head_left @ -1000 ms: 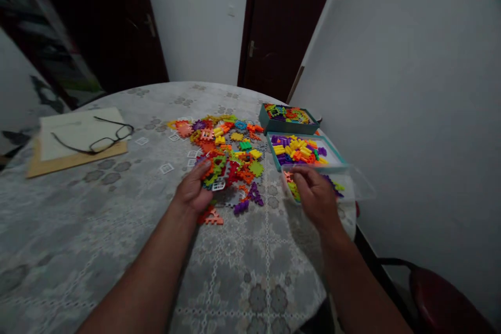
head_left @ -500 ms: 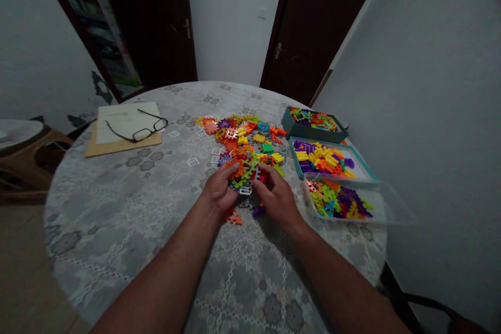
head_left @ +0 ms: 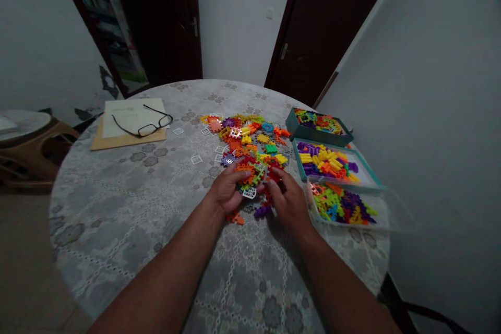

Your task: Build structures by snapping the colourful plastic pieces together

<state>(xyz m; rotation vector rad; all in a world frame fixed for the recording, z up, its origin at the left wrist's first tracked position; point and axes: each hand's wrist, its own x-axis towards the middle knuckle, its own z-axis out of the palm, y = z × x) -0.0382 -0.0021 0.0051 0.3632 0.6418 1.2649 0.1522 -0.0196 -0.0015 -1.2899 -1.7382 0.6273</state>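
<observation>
My left hand point(head_left: 229, 188) is closed on a small assembly of interlocking plastic building pieces point(head_left: 246, 175), mostly orange and lime green. A white window-shaped piece point(head_left: 249, 193) shows on its near side. On its right edge is a grey notched piece point(head_left: 262, 174), where the thumb and fingers of my right hand point(head_left: 287, 198) close in. Their exact contact is hard to make out. Below the hands, an orange piece point(head_left: 235, 217) and a purple piece point(head_left: 262, 212) lie on the tablecloth. Just beyond is a pile of mixed colourful pieces point(head_left: 262, 138).
On the right stand a dark green box point(head_left: 313, 133), a teal-edged tray point(head_left: 366, 169) of yellow and purple tubes, and a clear tray point(head_left: 378, 219) of flat pieces. Eyeglasses point(head_left: 146, 129) rest on papers point(head_left: 121, 125) at the left. Several white window frames point(head_left: 196, 159) lie beside the pile.
The view has shifted slightly. My right hand has drawn a little to the right, its fingers farther along the assembly's edge. My left hand keeps hold of the assembly.
</observation>
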